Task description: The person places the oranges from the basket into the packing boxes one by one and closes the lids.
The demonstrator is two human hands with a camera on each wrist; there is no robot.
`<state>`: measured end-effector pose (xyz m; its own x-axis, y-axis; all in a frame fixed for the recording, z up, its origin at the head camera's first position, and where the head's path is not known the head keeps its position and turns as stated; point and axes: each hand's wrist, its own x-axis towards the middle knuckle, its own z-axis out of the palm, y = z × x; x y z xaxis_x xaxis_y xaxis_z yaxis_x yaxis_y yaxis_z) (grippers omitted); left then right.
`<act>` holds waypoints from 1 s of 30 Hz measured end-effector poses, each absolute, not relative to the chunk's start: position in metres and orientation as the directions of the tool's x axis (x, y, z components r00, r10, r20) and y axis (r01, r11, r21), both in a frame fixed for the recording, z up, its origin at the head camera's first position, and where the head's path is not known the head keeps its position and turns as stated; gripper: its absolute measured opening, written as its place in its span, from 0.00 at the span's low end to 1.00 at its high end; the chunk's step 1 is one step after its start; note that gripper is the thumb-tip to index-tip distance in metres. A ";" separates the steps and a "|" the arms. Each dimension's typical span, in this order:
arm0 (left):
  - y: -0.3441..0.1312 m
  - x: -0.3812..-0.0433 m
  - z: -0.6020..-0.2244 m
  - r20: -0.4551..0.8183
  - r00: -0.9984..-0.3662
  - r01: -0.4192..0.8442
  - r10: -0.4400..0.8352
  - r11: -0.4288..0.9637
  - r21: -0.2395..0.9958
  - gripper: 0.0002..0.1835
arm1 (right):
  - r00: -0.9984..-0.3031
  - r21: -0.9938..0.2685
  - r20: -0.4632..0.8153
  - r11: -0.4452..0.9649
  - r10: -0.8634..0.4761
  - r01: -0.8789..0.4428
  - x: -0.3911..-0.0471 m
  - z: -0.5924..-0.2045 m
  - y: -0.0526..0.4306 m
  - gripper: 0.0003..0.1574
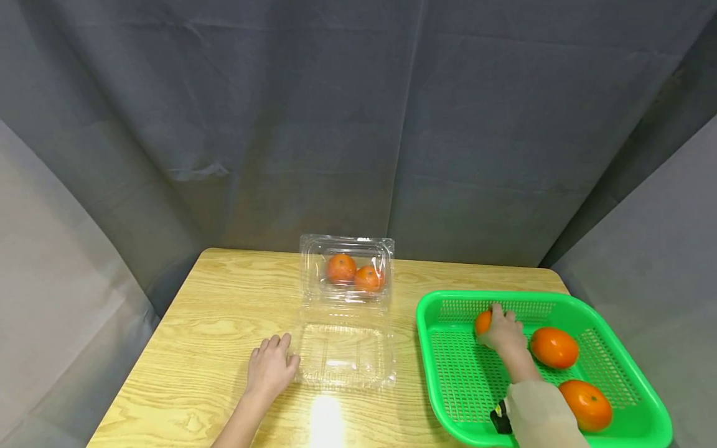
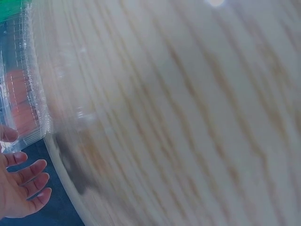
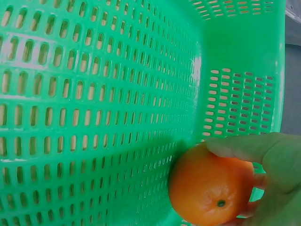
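Inside the green basket (image 1: 426, 336), my right hand (image 1: 506, 336) grips an orange (image 3: 211, 186) near the far wall. In the right wrist view the thumb lies on top of the fruit and fingers reach round its far side. My left hand (image 1: 271, 367) is beside the left edge of a clear plastic clamshell box (image 1: 344, 358), fingers relaxed with nothing in them. Whether it touches the box edge I cannot tell. Two oranges (image 1: 341, 269) sit in the far half of the box, behind clear plastic. The near half lies flat on the table.
Two larger orange fruits (image 1: 554, 348) lie in the right part of the basket. The box and basket stand on a wood-grain table (image 1: 224, 311). A grey curtain (image 1: 313, 124) hangs behind the table's far edge.
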<state>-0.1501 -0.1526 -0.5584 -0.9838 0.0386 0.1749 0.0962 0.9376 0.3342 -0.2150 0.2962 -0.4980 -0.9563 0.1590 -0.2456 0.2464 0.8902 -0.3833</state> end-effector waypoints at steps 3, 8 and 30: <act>-0.153 -0.150 -0.558 0.179 -0.983 0.098 0.040 0.938 0.332 0.23 | -0.959 -0.385 -0.238 0.892 0.154 0.239 -0.215 -0.498 0.297 0.52; -0.153 -0.151 -0.558 0.177 -0.983 0.097 0.039 0.940 0.328 0.23 | -0.964 -0.384 -0.221 0.895 0.149 0.226 -0.216 -0.499 0.298 0.51; -0.152 -0.150 -0.558 0.170 -0.985 0.093 0.037 0.937 0.336 0.23 | -0.976 -0.374 -0.174 0.909 0.127 0.185 -0.215 -0.491 0.296 0.50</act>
